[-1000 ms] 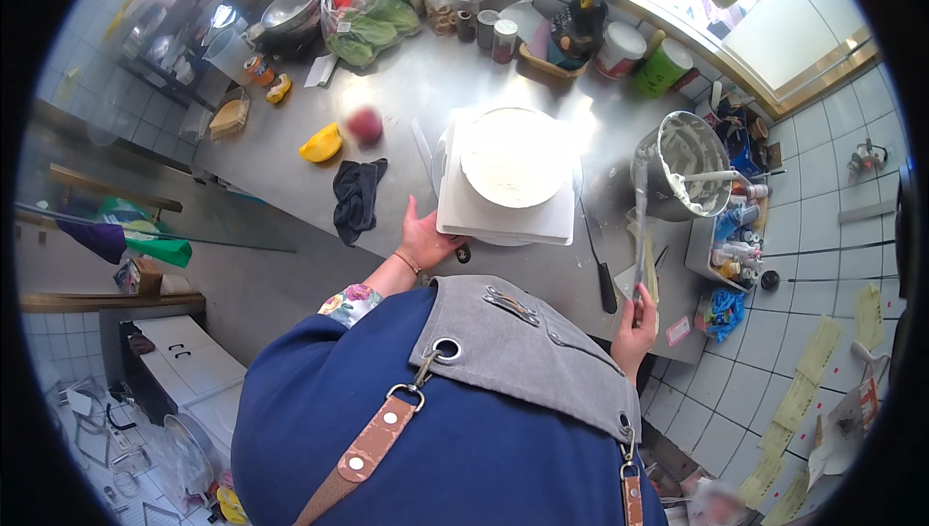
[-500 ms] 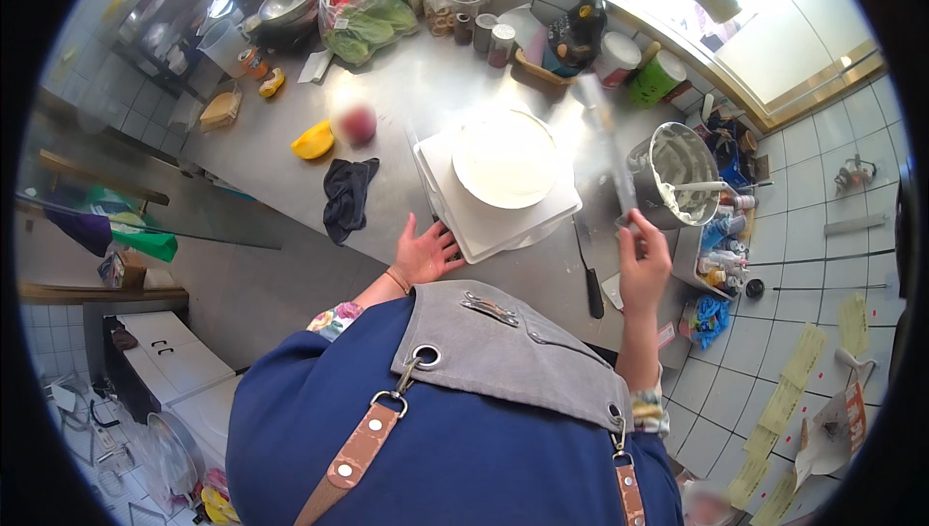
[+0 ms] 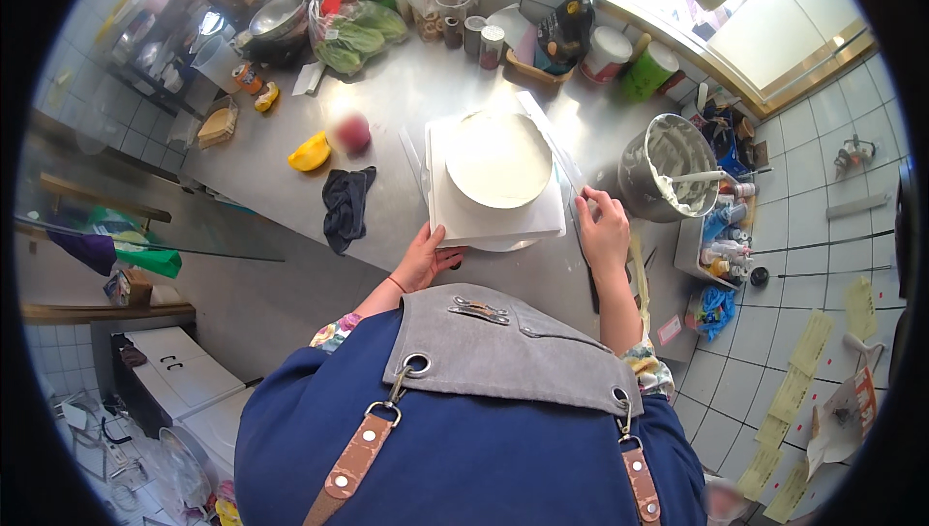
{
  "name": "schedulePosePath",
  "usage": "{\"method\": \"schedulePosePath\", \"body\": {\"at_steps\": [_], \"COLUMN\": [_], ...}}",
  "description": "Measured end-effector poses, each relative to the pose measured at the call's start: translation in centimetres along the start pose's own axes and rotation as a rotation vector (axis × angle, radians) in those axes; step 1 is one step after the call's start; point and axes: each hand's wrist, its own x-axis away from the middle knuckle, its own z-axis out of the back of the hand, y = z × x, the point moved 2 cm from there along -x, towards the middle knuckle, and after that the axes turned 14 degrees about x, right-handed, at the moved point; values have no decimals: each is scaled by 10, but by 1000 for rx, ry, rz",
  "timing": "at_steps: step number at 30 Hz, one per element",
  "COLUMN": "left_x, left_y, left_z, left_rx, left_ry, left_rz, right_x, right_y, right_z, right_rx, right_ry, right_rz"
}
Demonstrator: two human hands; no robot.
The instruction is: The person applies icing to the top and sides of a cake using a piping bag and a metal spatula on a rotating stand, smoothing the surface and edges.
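A round white frosted cake (image 3: 498, 158) sits on a square white cake board (image 3: 455, 221) on the steel counter (image 3: 406, 110) in front of me. My left hand (image 3: 424, 259) grips the board's near left corner, fingers curled on its edge. My right hand (image 3: 602, 232) is by the board's right side, closed on the handle of a long palette knife (image 3: 550, 139). Its thin blade runs away from me along the board's right edge.
A steel mixing bowl (image 3: 668, 173) of white cream with a spatula in it stands right of the board. A dark cloth (image 3: 346, 202), a yellow piece (image 3: 310, 151) and a red fruit (image 3: 353, 131) lie to the left. Bagged greens (image 3: 353, 37), jars and tubs (image 3: 650, 71) line the back.
My right hand has lowered the raised palette knife down beside the board's right edge. My left hand has closed on the board's near corner.
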Motion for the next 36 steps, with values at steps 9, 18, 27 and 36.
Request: {"method": "schedulePosePath", "body": {"at_steps": [9, 18, 27, 36], "left_x": [-2, -5, -5, -6], "left_y": [2, 1, 1, 0], "left_z": [3, 6, 6, 10], "left_rx": [-22, -47, -33, -43], "left_ry": [-8, -45, -40, -61], "left_rz": [27, 13, 18, -3], "right_x": [-1, 3, 19, 48], "right_y": [-4, -10, -20, -30], "right_z": [-2, -3, -2, 5], "right_rx": [55, 75, 65, 7], "right_ry": [-42, -66, -115, -167], "right_rz": [-8, -24, 9, 113]}}
